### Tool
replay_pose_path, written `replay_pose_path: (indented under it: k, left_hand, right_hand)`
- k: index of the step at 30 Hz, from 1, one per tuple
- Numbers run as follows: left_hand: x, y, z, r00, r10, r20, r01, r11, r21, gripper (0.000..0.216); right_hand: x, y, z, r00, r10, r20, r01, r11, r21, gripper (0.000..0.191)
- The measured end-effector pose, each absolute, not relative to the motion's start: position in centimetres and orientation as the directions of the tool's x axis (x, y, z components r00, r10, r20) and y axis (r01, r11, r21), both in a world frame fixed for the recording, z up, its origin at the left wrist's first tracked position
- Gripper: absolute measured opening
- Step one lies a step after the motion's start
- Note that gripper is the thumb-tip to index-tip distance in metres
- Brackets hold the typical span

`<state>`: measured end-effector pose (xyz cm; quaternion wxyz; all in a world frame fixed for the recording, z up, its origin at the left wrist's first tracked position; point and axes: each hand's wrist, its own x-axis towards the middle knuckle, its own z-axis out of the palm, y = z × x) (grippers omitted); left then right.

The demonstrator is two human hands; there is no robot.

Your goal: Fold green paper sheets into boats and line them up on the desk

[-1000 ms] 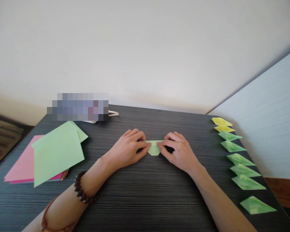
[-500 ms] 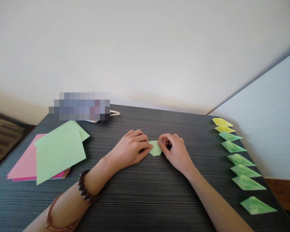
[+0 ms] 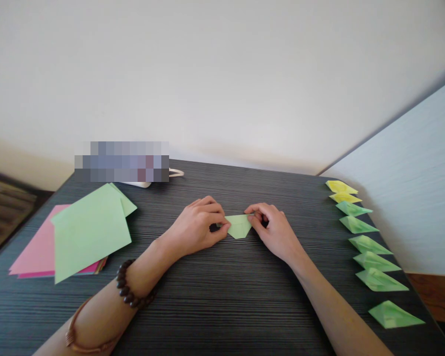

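A small piece of folded green paper [image 3: 239, 227] lies on the dark table in front of me, wider at its far edge and cut short at its near edge. My left hand [image 3: 203, 221] pinches its left corner between thumb and fingers. At the opposite corner, my right hand [image 3: 269, 225] grips the paper the same way. Both corners are partly covered by the fingertips. A beaded bracelet [image 3: 128, 287] and a thin brown band circle my left wrist and forearm.
Left of my arm lies a stack of green sheets [image 3: 92, 237] over pink sheets [image 3: 37, 247]. Several folded green paper pieces [image 3: 381, 280] and two yellow ones [image 3: 341, 187] line the table's right edge. A blurred-out object [image 3: 122, 163] with a pale loop stands at the back left.
My hands have spread slightly apart, the left one shifting left and the right one right. More of the green paper's far edge shows between them.
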<state>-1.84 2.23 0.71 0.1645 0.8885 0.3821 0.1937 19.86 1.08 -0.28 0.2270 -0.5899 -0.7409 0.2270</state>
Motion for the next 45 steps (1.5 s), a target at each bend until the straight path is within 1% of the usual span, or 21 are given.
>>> replay_pose_path:
  k: [4, 6, 11, 15, 18, 22, 26, 34, 40, 45]
  left_hand:
    - [-1.6, 2.3, 0.3, 0.571, 0.792, 0.218, 0.655, -0.599, 0.461, 0.012]
    - [-1.6, 2.2, 0.1, 0.544, 0.811, 0.217, 0.664, -0.574, 0.479, 0.011]
    - [-1.4, 2.1, 0.0, 0.561, 0.806, 0.190, 0.654, -0.572, 0.495, 0.013]
    - [-1.2, 2.0, 0.2, 0.553, 0.814, 0.178, 0.663, -0.560, 0.497, 0.018]
    - [-1.0, 1.7, 0.4, 0.552, 0.818, 0.164, 0.668, -0.551, 0.500, 0.015]
    - [-0.3, 1.2, 0.4, 0.466, 0.869, 0.164, 0.725, -0.482, 0.492, 0.011]
    - [0.2, 0.9, 0.2, 0.411, 0.897, 0.160, 0.753, -0.433, 0.496, 0.010]
    - [0.5, 0.6, 0.5, 0.369, 0.917, 0.148, 0.789, -0.394, 0.471, 0.011]
    - [0.5, 0.6, 0.5, 0.359, 0.924, 0.132, 0.801, -0.378, 0.464, 0.010]
    - [0.2, 0.8, 0.4, 0.362, 0.920, 0.153, 0.799, -0.391, 0.457, 0.010]
  right_hand:
    - [20.2, 0.8, -0.7, -0.247, 0.958, 0.145, 0.758, 0.284, -0.587, 0.016]
    - [20.2, 0.7, -0.8, -0.261, 0.952, 0.157, 0.763, 0.303, -0.571, 0.017]
    - [19.9, 0.5, -0.6, -0.296, 0.940, 0.172, 0.774, 0.342, -0.533, 0.009]
    - [19.7, 0.4, -0.2, -0.339, 0.927, 0.158, 0.777, 0.371, -0.509, 0.006]
    - [19.5, 0.2, 0.1, -0.381, 0.914, 0.141, 0.765, 0.397, -0.507, 0.004]
    - [19.2, 0.1, 0.5, -0.427, 0.897, 0.115, 0.751, 0.422, -0.508, 0.004]
    - [18.8, -0.1, 0.5, -0.417, 0.902, 0.108, 0.755, 0.410, -0.512, 0.006]
    - [18.1, -0.3, -0.2, -0.313, 0.940, 0.133, 0.792, 0.336, -0.510, 0.008]
    - [18.2, -0.2, -0.3, -0.299, 0.946, 0.126, 0.779, 0.319, -0.540, 0.003]
    - [18.4, -0.2, -0.1, -0.312, 0.943, 0.111, 0.761, 0.319, -0.565, 0.004]
